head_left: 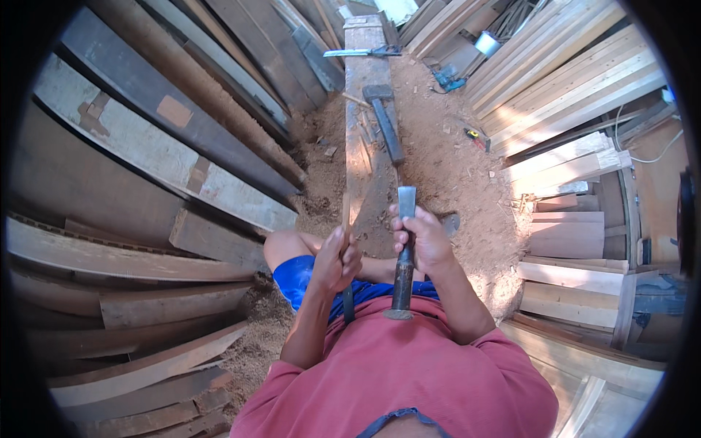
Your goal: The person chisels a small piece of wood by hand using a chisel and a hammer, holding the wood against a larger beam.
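My right hand (429, 239) is closed round a wide chisel (403, 270), its bright flat blade pointing away from me. The chisel's dark handle ends in a flattened butt near my red shirt. To the left, my left hand (337, 264) grips a slim tool (348, 303): a narrow wooden part rises above the fist and a dark flat strip runs down below it. Its exact kind I cannot make out. Ahead of both hands a hammer (386, 128) lies on a long wooden plank (365, 69), its head at the far end.
A handsaw (363, 52) lies across the plank's far end. Sawdust (453, 175) covers the ground. Stacked boards (157, 160) line the left, and more lumber (562, 80) stands on the right. A teal power tool (447, 80) and a small yellow-and-black tool (476, 136) lie right of the plank.
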Demonstrator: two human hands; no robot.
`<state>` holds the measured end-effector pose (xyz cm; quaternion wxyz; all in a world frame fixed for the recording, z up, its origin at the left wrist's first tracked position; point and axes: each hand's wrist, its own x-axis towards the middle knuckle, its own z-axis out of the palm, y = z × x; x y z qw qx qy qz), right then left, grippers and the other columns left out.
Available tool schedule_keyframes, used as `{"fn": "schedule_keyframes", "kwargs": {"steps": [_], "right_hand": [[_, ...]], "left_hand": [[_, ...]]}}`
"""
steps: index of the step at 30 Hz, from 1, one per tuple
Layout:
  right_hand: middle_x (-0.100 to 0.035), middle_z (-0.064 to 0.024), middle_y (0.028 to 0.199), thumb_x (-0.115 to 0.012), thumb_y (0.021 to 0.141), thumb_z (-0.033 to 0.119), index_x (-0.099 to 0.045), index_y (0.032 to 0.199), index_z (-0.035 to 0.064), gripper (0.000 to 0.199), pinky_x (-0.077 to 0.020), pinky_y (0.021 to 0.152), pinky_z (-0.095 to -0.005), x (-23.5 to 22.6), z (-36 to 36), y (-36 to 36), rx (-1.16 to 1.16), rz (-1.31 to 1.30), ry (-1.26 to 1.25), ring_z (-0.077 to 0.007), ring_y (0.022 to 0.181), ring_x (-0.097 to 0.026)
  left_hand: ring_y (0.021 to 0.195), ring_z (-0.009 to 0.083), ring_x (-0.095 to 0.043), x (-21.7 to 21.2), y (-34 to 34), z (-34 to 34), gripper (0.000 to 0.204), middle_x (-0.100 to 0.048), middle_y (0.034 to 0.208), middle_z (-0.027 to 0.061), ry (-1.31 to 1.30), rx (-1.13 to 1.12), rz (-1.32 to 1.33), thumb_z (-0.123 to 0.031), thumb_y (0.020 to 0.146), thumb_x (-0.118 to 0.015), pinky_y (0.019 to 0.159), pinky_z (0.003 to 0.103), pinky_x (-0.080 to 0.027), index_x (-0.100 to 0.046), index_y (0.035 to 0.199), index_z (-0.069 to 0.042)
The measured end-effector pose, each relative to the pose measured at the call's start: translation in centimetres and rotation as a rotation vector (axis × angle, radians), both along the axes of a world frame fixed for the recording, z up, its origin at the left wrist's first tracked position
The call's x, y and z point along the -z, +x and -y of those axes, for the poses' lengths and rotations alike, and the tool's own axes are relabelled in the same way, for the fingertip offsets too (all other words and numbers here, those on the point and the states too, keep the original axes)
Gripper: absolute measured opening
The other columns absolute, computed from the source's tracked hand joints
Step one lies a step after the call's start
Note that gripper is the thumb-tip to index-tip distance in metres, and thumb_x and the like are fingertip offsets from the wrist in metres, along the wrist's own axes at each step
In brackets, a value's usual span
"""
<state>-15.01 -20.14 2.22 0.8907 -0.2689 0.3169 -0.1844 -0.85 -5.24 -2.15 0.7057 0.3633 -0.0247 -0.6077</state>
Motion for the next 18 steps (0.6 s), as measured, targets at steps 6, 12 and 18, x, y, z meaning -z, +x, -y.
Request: {"fn": "schedule_keyframes", "kwargs": {"steps": [6,12,18], "right_hand": [[-0.058,-0.0059,0.081,-0.044,0.097,0.018,-0.040,0.129,0.0035,0.035,-0.0517,0.054,-0.0291,2.5,-2.4,-1.1,-0.007,-0.055,-0.119,-0.0135,0.063,-0.060],[-0.060,-0.0104,0.092,-0.056,0.087,0.011,-0.033,0.143,0.0052,0.060,-0.0538,0.059,-0.0293,9.0,-3.6,-3.9,-0.443,-0.524,-0.351,-0.0138,0.061,-0.059],[-0.055,-0.0099,0.083,-0.055,0.078,0.004,-0.025,0.146,-0.0037,0.074,-0.0474,0.064,-0.0254,5.9,-1.5,-4.5,-0.569,-0.430,-0.593,-0.0133,0.070,-0.056]], "left_hand": [[0.044,0.0121,-0.041,8.7,-0.5,2.1,0.034,-0.046,0.063,-0.0002,0.079,-0.075,-0.513,-0.042,0.101,-0.039,0.038,0.026,-0.033,-0.051,0.093,-0.011],[0.048,0.0127,-0.045,16.9,-2.9,2.6,0.029,-0.050,0.065,0.0007,0.281,-0.049,-0.744,-0.037,0.099,-0.041,0.039,0.026,-0.037,-0.051,0.091,-0.011],[0.045,0.0133,-0.044,16.3,-3.2,3.0,0.027,-0.050,0.063,0.0017,0.406,0.023,-0.606,-0.038,0.100,-0.038,0.036,0.025,-0.035,-0.047,0.092,-0.014]]}}
